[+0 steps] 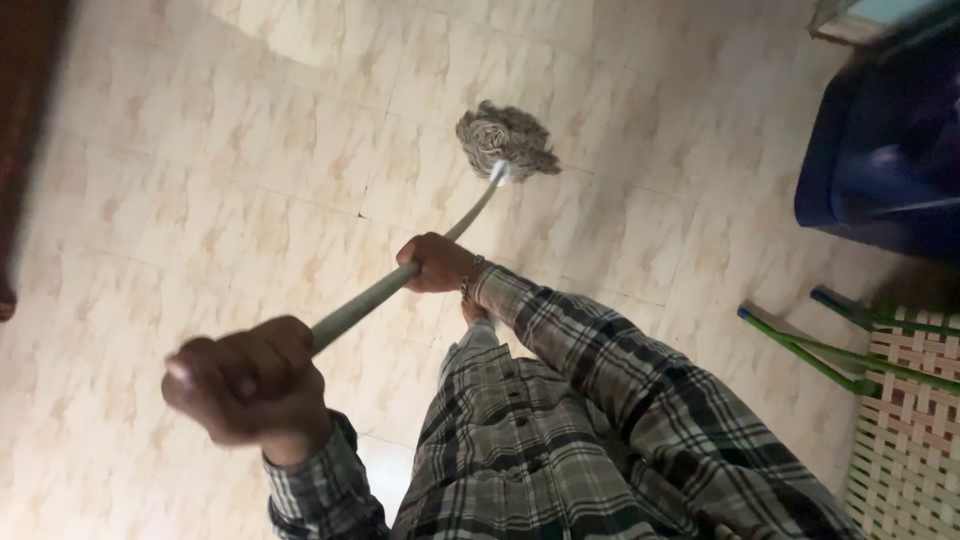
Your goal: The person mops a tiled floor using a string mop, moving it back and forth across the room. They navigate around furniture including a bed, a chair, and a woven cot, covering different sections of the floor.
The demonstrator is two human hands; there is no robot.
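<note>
While the grey string mop head (505,140) is resting on the pale tiled floor (200,180) at the far centre of the scene, a person in a plaid shirt (560,420) is working it with both hands on a long metal handle (400,280). The handle is running from the mop head back toward the near left, slanting low across the tiles. The right hand (435,263) is wrapping fully closed around the handle midway down, a bracelet (470,275) showing at its wrist; the left hand (245,380) is clenching shut over the handle's near end. To do this stroke well, the upper hand is best steering while the lower one is bearing down, so that the strands are lying flat rather than bunching in a knot as they appear to be doing now. Keeping the strokes overlapping along the tile joints would likely avoid missed strips. At the far right a dark blue plastic bin (880,150) is standing, and nearer on the right a woven chair (915,420) with green metal legs (810,350) is crowding the floor, so the handle's swing calls for care on that side.
</note>
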